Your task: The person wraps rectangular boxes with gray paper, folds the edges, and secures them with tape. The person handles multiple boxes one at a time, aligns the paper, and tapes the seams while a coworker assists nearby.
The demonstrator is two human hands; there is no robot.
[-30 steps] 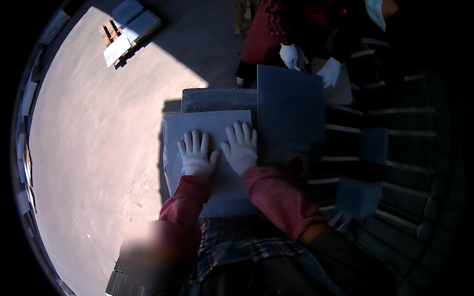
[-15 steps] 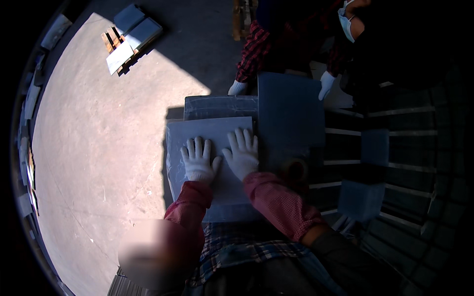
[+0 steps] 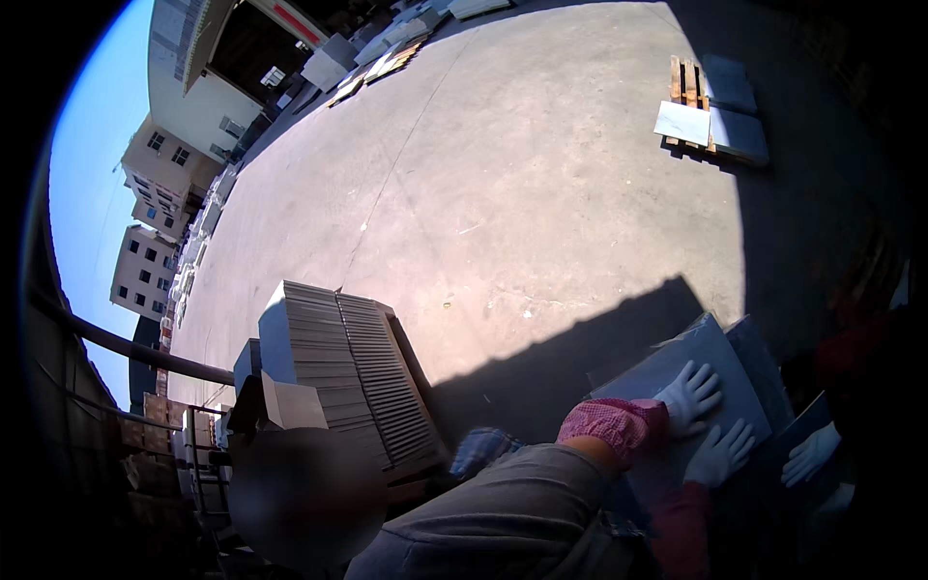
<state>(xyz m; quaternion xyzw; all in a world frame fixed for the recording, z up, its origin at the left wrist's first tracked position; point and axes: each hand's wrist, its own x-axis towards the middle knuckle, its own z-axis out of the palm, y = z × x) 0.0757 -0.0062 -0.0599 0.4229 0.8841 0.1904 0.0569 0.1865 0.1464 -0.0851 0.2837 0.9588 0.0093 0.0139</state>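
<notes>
Both my hands wear white knitted gloves and pink checked sleeve covers. My left hand (image 3: 691,396) lies flat with spread fingers on a grey square slab (image 3: 713,350) at the lower right. Just nearer to me, my right hand (image 3: 719,453) also rests flat on it, its fingers stretched out and holding nothing. Another dark slab (image 3: 756,350) shows partly under its far right edge. A co-worker's white-gloved hand (image 3: 812,455) is over a dark panel right of my hands; deep shade hides much there.
Stacked grey slabs (image 3: 348,377) with ridged edges stand left of my arm. Across the sunlit concrete floor (image 3: 541,184) is a wooden pallet (image 3: 689,82) with a white slab (image 3: 682,123) and grey slabs (image 3: 740,137). A dark pole (image 3: 145,353) and buildings (image 3: 150,266) are at far left.
The view has swung left, so my hands and the slab now appear at the lower right. Both hands stay flat on the slab. The stacked slabs and buildings have come into view.
</notes>
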